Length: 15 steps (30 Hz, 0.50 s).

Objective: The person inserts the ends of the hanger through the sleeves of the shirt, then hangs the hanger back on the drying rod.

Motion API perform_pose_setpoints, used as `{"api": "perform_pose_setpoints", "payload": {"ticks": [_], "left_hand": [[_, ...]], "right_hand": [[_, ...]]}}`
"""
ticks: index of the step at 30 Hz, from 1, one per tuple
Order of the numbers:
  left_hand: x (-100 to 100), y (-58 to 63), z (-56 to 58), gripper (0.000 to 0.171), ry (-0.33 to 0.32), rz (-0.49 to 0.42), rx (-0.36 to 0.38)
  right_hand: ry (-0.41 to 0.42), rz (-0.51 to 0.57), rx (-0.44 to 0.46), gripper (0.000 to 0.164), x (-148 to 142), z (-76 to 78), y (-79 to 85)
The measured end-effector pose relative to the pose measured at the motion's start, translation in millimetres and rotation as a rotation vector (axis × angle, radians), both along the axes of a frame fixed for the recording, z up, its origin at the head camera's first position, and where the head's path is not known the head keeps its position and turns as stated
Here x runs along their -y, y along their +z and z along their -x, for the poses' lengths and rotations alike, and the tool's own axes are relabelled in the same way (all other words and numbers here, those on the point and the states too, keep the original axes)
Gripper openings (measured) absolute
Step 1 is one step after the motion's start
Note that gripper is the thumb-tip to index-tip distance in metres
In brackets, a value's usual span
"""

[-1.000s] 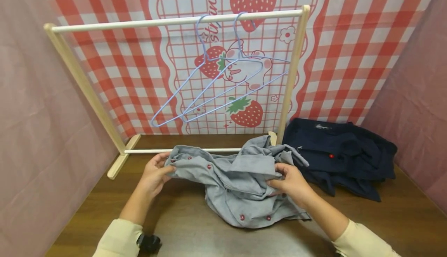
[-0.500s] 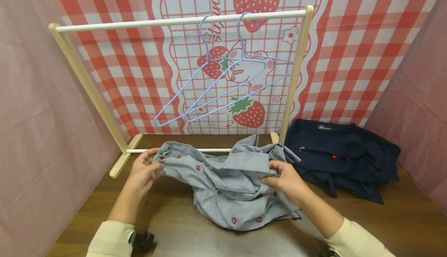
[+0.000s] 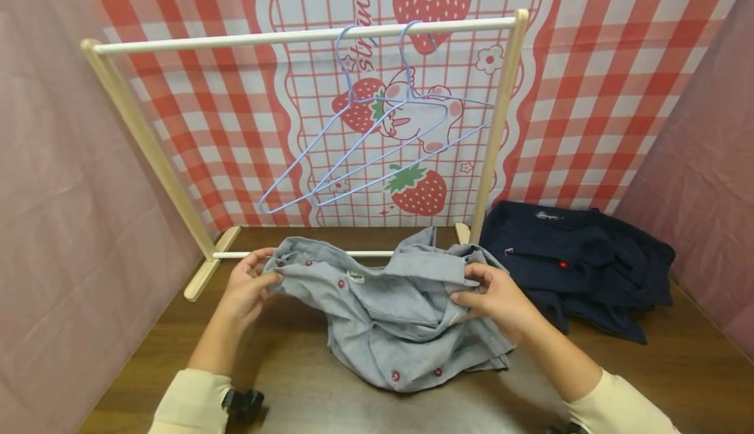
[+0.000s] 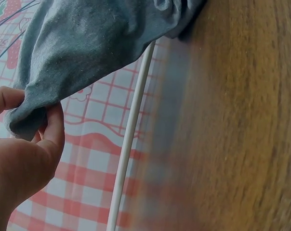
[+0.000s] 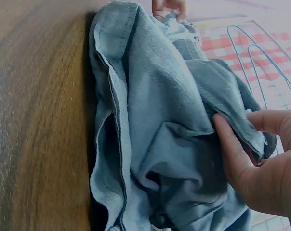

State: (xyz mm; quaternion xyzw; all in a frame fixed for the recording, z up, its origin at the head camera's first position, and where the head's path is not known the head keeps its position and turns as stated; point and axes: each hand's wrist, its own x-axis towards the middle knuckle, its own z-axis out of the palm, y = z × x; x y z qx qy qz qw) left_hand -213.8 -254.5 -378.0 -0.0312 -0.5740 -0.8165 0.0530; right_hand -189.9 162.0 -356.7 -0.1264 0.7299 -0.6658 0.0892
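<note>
A rumpled grey shirt [image 3: 406, 309] with several red buttons is held up at its far edge, while its lower part rests on the table. The left hand [image 3: 250, 283] pinches its left end between thumb and fingers. In the left wrist view, the cloth [image 4: 83, 53] hangs in folds from that left hand [image 4: 27, 149]. The right hand [image 3: 495, 300] grips a folded edge at the shirt's right side. The right wrist view shows the right hand [image 5: 261, 163] with its thumb and fingers on either side of this fold. A small pale label [image 3: 356, 277] shows inside the upper edge.
Behind the shirt stands a wooden rack [image 3: 141, 133] with a white top rail [image 3: 235, 40]. Two light blue hangers [image 3: 306, 152] hang from it, right of centre. A dark navy garment [image 3: 589, 257] lies on the brown table [image 3: 294, 381] at the right.
The hands have moved farther apart, the left hand going left. The grey shirt has shifted left and its upper edge is stretched wider. Its pale label has come into sight.
</note>
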Motion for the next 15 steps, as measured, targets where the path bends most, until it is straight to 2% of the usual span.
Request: {"api": "perform_pose_setpoints", "payload": {"ticks": [4, 9, 15], "left_hand": [[0.9, -0.6, 1.1, 0.052, -0.013, 0.020, 0.002], [-0.6, 3.0, 0.3, 0.052, -0.012, 0.048, -0.009], [-3.1, 8.5, -0.3, 0.053, -0.036, 0.063, -0.055]], "right_hand": [[-0.048, -0.080, -0.049, 0.034, -2.9, -2.4, 4.0], [-0.069, -0.056, -0.068, 0.031, -7.2, -4.7, 10.7], [-0.098, -0.086, -0.173, 0.028, -21.3, -3.4, 24.1]]}}
